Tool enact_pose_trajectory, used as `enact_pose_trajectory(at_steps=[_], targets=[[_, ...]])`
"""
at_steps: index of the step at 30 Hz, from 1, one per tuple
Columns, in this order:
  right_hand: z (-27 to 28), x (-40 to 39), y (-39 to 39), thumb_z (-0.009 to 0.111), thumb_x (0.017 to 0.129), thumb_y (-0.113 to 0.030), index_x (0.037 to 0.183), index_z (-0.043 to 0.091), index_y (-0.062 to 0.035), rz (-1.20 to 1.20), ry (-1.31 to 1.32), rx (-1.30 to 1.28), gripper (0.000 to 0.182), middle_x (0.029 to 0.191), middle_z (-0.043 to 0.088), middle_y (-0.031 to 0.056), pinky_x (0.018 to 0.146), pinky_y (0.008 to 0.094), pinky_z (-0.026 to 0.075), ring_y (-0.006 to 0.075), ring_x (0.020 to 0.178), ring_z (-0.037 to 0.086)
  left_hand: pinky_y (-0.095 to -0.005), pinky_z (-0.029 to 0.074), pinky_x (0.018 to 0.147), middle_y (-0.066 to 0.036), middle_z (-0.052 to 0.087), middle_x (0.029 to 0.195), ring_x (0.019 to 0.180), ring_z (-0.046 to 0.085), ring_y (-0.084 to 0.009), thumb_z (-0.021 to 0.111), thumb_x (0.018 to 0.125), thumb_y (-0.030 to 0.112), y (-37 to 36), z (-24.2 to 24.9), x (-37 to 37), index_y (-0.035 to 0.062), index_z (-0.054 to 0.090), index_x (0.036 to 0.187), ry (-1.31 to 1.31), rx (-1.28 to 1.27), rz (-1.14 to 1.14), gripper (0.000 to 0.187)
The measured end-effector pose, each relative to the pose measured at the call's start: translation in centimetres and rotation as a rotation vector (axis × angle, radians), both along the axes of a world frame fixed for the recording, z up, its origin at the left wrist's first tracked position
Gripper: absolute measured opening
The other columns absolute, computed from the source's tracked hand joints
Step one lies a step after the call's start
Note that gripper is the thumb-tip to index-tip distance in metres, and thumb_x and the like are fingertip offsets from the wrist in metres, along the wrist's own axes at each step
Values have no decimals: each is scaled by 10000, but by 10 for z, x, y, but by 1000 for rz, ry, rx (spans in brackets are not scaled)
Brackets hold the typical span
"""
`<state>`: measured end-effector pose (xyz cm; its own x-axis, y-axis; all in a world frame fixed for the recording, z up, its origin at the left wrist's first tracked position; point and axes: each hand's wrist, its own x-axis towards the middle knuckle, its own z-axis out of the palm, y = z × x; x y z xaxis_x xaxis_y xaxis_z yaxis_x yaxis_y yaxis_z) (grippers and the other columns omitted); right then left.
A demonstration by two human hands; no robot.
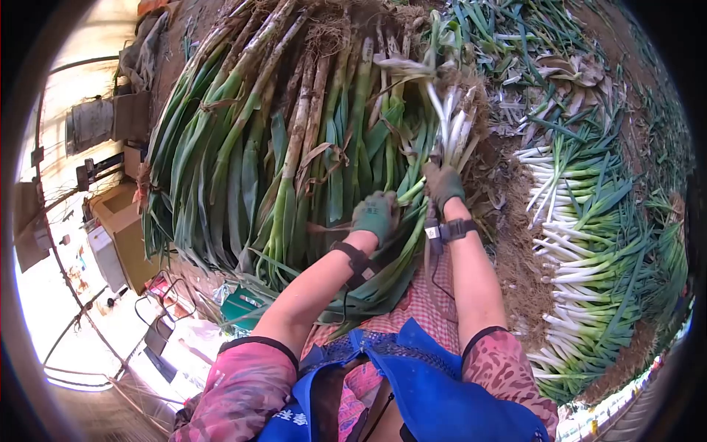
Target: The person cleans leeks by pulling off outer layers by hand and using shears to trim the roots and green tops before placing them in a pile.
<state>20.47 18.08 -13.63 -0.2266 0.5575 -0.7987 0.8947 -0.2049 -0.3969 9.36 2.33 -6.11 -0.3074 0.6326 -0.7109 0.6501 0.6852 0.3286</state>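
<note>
Both my hands wear green work gloves and sit low in front of me, close together. My left hand is closed at one end of a green onion; its pale green stalk spans the short gap between the gloves. At the other end, my right hand has its fingers curled round the stalk. Just beyond it, white peeled stalks with roots lie in a small bunch. To the left spreads a big heap of unpeeled green onions, roots away from me and long leaves towards me.
On the right, a long row of cleaned green onions lies on the soil. Stripped leaves litter the ground at the back right. A cardboard box and a green container stand at the left.
</note>
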Motion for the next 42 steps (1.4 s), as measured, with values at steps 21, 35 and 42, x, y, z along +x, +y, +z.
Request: enact_pose_trajectory(at_steps=[21,35,42], targets=[[15,37,-40,650,887,-363,1147,628,-51,23,498,-220,406,907,697,121,720,370,523,267,831,679,-378,528,799,-163,721,909,875,703,-273,772,802,348,-16,93,-138,20,703,996,-163,207,562,387],[106,65,-134,600,943,-220,1015,617,-28,-253,480,-619,206,800,633,21,617,271,489,123,686,608,-450,538,888,-214,733,1047,1022,703,-352,775,814,456,-86,81,-95,26,690,1149,-125,134,563,551],[69,78,-138,632,954,-244,1057,586,-43,-197,548,-610,230,808,620,6,630,249,473,92,693,588,-402,566,772,-193,747,962,855,728,-308,773,828,491,-15,69,-176,-40,664,1161,-78,237,505,637]])
